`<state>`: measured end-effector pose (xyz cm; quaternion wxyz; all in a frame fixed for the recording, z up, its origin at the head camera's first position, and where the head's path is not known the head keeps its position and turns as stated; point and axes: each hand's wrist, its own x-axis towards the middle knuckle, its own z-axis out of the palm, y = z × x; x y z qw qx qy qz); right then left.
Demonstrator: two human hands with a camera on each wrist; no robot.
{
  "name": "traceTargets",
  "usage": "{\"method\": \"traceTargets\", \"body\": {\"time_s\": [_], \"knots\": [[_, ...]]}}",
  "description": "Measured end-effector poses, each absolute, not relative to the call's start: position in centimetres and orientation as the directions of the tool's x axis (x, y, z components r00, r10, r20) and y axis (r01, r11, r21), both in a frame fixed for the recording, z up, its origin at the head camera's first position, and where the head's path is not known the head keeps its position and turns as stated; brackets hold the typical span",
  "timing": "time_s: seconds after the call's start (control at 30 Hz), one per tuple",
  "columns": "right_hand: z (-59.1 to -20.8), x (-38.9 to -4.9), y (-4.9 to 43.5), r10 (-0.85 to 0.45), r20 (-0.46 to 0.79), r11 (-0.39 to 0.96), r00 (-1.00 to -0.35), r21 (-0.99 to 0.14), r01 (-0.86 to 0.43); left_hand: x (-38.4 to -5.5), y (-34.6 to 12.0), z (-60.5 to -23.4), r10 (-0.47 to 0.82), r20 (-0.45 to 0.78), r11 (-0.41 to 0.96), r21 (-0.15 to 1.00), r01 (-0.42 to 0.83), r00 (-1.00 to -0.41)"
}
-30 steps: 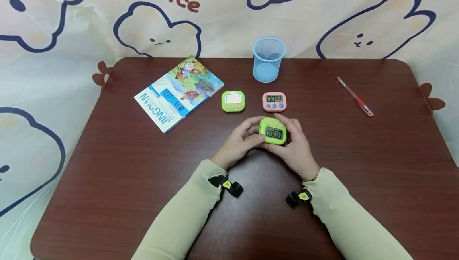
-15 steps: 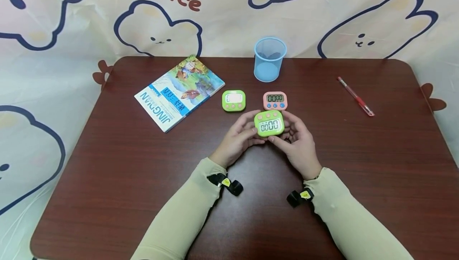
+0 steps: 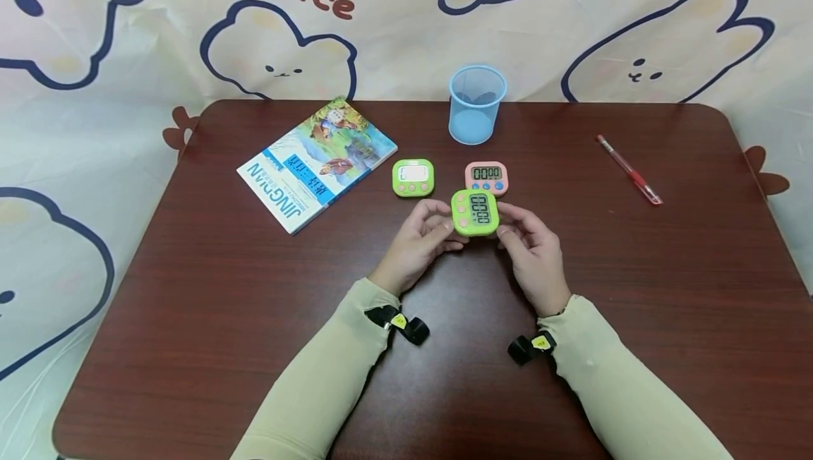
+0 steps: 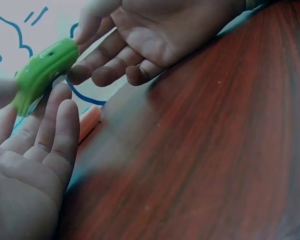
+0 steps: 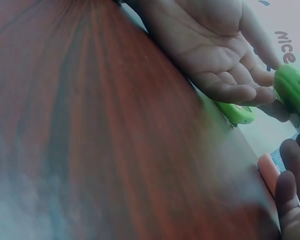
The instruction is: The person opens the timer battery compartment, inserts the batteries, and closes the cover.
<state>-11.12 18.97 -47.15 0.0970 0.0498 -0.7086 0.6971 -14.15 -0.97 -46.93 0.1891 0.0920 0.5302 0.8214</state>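
**Green timer held between both hands**

While it sits raised above the table, the timer, a rounded green plastic square, is pinched by the left hand at 9 o'clock and the right hand at 3. At 12 lies a pink timer; at 11, another green one. Beyond stands a blue mesh cup, contents unclear.
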Motion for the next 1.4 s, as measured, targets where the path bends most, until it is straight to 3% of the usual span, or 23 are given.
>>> {"method": "traceTargets", "body": {"time_s": [0.2,0.33,0.47,0.7,0.93,1.17,1.4], "knots": [[-46.9,-11.0,19.3,-0.065,0.169,0.05,-0.984,-0.984,-0.172,-14.3,-1.1,-47.1,0.473,-0.018,-0.289,0.942,-0.174,-0.881],[-46.7,-11.3,19.7,-0.219,0.109,0.229,-0.97,-0.96,-0.159,-14.4,-1.1,-47.3,0.524,-0.009,-0.194,0.972,-0.129,-0.852],[-46.5,-11.9,20.4,-0.281,0.057,0.359,-0.958,-0.92,-0.16,-14.5,-0.9,-47.3,0.525,-0.01,-0.104,0.992,-0.076,-0.851],[-46.3,-12.2,22.7,-0.267,0.025,0.461,-0.963,-0.875,-0.151,-13.9,0.5,-47.6,0.367,-0.001,0.178,0.982,0.069,-0.93],[-46.3,-12.7,26.6,-0.179,0.027,0.595,-0.984,-0.793,-0.13,-13.9,4.9,-47.6,0.21,0.071,0.287,0.949,0.131,-0.975],[-45.6,-12.8,30.8,-0.052,-0.035,0.698,-0.998,-0.716,-0.011,-14.8,10.5,-47.6,0.182,0.089,0.447,0.879,0.163,-0.979],[-45.7,-13.8,31.8,0.057,-0.014,0.685,-0.998,-0.727,0.049,-16.4,13.2,-46.6,0.174,0.087,0.582,0.795,0.174,-0.981]]}}
